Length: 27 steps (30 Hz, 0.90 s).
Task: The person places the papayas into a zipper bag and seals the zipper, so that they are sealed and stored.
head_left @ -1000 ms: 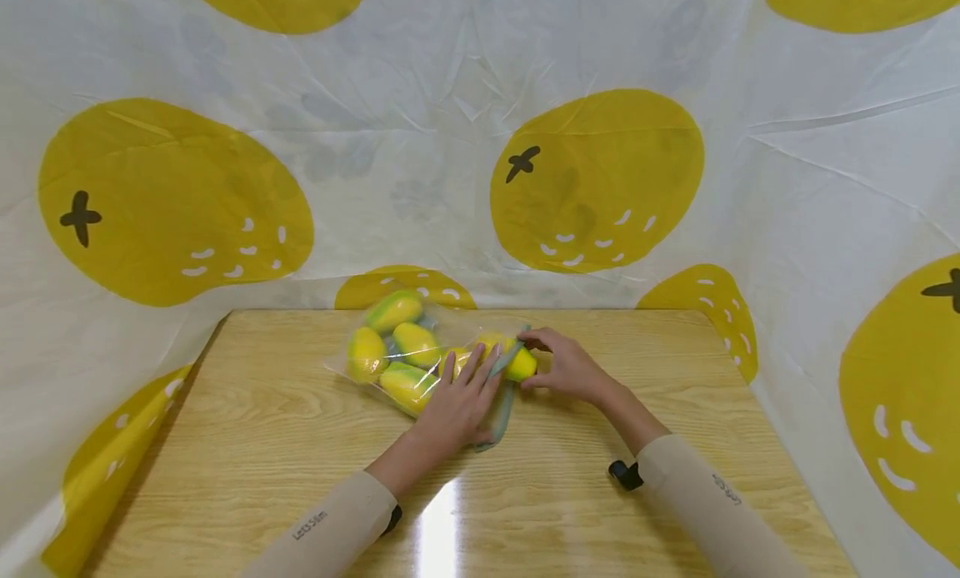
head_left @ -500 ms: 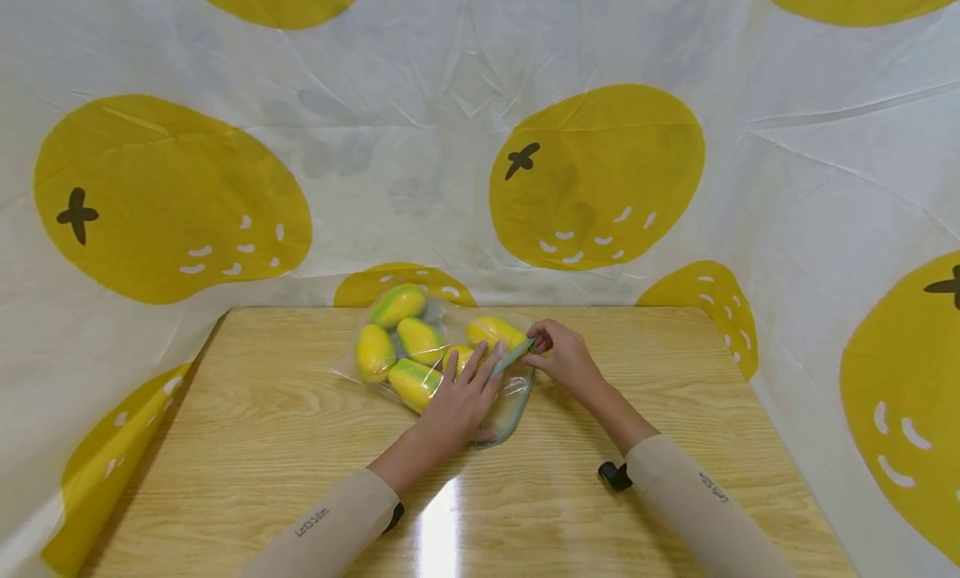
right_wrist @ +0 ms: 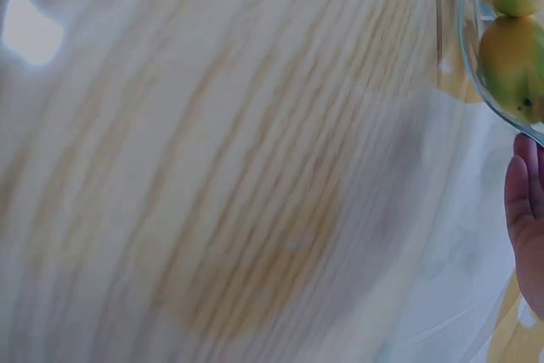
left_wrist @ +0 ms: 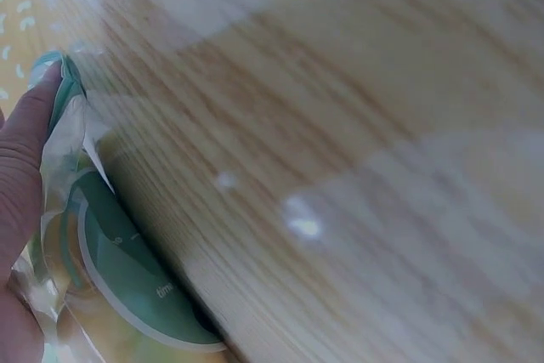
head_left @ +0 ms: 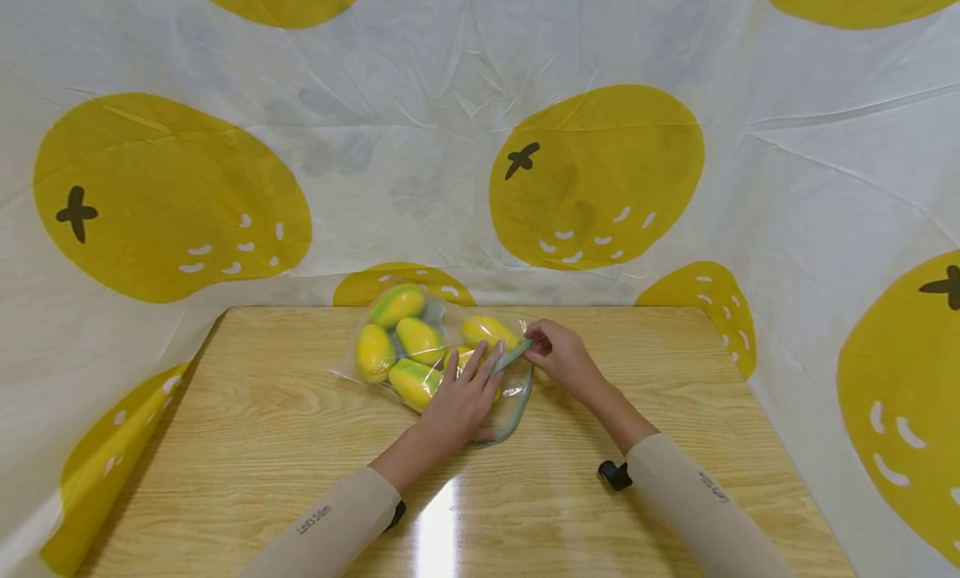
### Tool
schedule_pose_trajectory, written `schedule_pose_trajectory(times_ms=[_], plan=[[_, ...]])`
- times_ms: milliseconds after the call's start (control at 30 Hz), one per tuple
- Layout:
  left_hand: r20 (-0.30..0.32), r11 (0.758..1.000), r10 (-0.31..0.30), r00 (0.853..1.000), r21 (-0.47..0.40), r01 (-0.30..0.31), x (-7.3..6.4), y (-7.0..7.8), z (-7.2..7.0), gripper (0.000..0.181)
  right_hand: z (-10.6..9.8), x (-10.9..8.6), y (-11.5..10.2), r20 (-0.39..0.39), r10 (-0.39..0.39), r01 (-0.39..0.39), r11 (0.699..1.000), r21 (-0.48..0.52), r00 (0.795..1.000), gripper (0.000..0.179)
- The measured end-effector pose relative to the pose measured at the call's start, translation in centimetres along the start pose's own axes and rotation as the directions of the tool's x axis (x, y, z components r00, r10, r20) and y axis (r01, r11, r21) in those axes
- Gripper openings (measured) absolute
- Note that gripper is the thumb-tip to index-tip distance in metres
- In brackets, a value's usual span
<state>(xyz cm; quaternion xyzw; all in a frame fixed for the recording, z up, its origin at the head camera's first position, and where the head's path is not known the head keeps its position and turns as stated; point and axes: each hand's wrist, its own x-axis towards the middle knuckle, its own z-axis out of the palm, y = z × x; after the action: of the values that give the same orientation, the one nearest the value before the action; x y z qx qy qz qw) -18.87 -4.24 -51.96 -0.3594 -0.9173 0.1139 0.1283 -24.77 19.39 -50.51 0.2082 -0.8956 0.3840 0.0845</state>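
Observation:
A clear plastic bag [head_left: 520, 411] with a green-edged mouth lies on its side, the mouth gaping to the right. Inside are several yellow-green mangoes [head_left: 376, 353]. My left hand [head_left: 459, 403] rests on the bag near its mouth, fingers straight and spread. In the left wrist view a digit of the left hand [left_wrist: 24, 142] touches the green edge, beside a green printed label [left_wrist: 140, 269]. With thumb and fingers my right hand [head_left: 561, 355] pinches the upper corner of the green edge. The right wrist view catches part of the right hand [right_wrist: 527, 218] below two mangoes [right_wrist: 512, 65].
The wooden table [head_left: 300, 470] runs up to a white cloth [head_left: 405, 178] printed with large yellow fruit, which surrounds its back and sides. Black wrist cameras [head_left: 615, 475] hang at both sleeves. A bright glare strip lies on the near table.
A mango at the bag's mouth has gone fully inside. My right hand has left that mango and now pinches the bag's upper edge. The left hand has barely moved.

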Motion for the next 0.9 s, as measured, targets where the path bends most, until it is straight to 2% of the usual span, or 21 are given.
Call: schedule_pose_trajectory(times_ms=[167, 333, 600, 800, 900], plan=[[0.027, 1.000, 0.021, 0.999, 0.007, -0.021, 0.1, -0.1, 0.0, 0.121, -0.6, -0.6, 0.6, 0.082, 0.064, -0.067, 0.997, 0.035, 0.995, 0.028], [0.023, 0.998, 0.045, 0.999, 0.032, -0.046, 0.1, -0.2, 0.2, 0.122, -1.3, -0.5, 0.7, 0.108, 0.097, -0.100, 0.995, 0.018, 0.989, 0.029], [-0.050, 0.996, 0.086, 0.995, 0.036, -0.085, -0.2, -0.4, 0.2, 0.112, -2.0, 0.7, 0.8, 0.101, 0.087, -0.088, 0.996, 0.003, 0.991, 0.029], [-0.115, 0.994, 0.107, 0.988, -0.025, -0.111, -0.4, -0.9, 0.2, 0.101, -2.2, 1.0, 0.9, 0.104, 0.106, -0.113, 0.992, 0.062, 0.989, 0.024], [-0.132, 0.990, 0.122, 0.984, -0.051, -0.130, -0.5, -1.2, 0.1, 0.098, -2.3, 0.9, 1.0, 0.116, 0.140, -0.151, 0.984, 0.098, 0.983, 0.021]])
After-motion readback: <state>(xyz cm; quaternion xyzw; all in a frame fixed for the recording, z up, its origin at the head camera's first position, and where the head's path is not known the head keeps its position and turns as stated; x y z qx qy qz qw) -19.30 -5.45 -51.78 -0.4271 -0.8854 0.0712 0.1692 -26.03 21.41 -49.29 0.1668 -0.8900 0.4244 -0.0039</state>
